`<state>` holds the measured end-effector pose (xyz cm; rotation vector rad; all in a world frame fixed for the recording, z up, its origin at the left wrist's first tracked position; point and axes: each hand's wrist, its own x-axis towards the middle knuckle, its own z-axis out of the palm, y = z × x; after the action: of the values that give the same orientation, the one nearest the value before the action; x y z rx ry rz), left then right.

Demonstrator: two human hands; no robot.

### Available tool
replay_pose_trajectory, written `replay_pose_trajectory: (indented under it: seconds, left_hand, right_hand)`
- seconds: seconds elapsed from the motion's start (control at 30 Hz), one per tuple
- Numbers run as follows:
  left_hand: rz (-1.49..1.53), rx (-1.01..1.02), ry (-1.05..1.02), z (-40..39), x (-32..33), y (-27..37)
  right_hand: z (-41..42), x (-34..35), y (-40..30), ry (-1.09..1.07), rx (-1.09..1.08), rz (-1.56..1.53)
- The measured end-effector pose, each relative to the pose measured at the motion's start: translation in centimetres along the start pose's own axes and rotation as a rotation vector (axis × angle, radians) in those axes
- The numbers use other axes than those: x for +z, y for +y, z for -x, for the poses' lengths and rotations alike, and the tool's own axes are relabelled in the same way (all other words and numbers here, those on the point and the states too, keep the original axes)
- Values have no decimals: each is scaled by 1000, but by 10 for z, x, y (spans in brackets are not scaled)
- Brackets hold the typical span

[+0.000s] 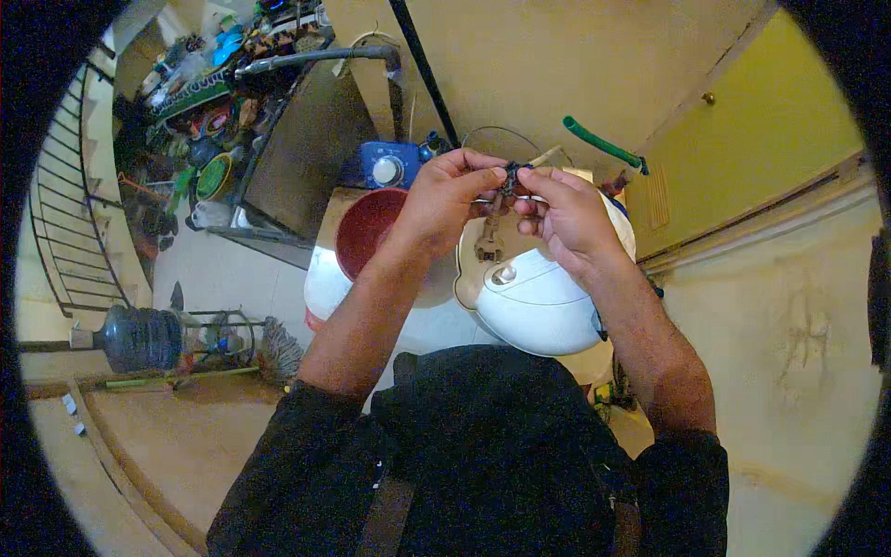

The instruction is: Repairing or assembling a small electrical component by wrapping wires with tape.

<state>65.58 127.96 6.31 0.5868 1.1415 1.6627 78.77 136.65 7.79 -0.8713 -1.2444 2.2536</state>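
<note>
Between the fingertips of both hands is a small dark piece (511, 179), its details blurred and partly covered by the fingers. My left hand (445, 198) pinches it with thumb and forefinger from the left. From the right, my right hand (567, 216) grips the same piece, its other fingers curled beneath. Below the hands stands a rounded white plastic appliance (539, 313). On its left side a beige recessed section (472, 278) is exposed, with a narrow brownish fitting (489, 247) in it. Part of the appliance lies behind my right hand and forearm.
A dark red basin (365, 226) sits left of the appliance, behind my left forearm. Beyond it are a blue box with a white knob (390, 167) and a grey pipe (320, 57). A green hose (602, 145) sticks out at right. A large water jug (143, 339) lies far left.
</note>
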Motion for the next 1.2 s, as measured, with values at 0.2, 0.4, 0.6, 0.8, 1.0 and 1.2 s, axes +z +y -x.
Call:
replay_pose_trajectory:
  seconds: [0.2, 0.4, 0.6, 0.8, 1.0, 1.2]
  left_hand:
    - [143, -49, -18, -5, 2, 2]
    - [62, 38, -23, -12, 7, -4]
    - [-217, 268, -24, -6, 13, -4]
    - [-238, 148, -165, -1, 10, 12]
    - [-359, 255, -106, -18, 2, 0]
    - [-315, 216, -24, -17, 8, 2]
  right_hand:
    - [0, 4, -8, -32, 3, 130]
    - [-5, 0, 1, 6, -93, 233]
    - [0, 1, 3, 34, -160, 301]
    - [3, -2, -2, 35, -121, 352]
    - [1, -4, -3, 29, -124, 380]
    - [3, -6, -24, 22, -110, 678]
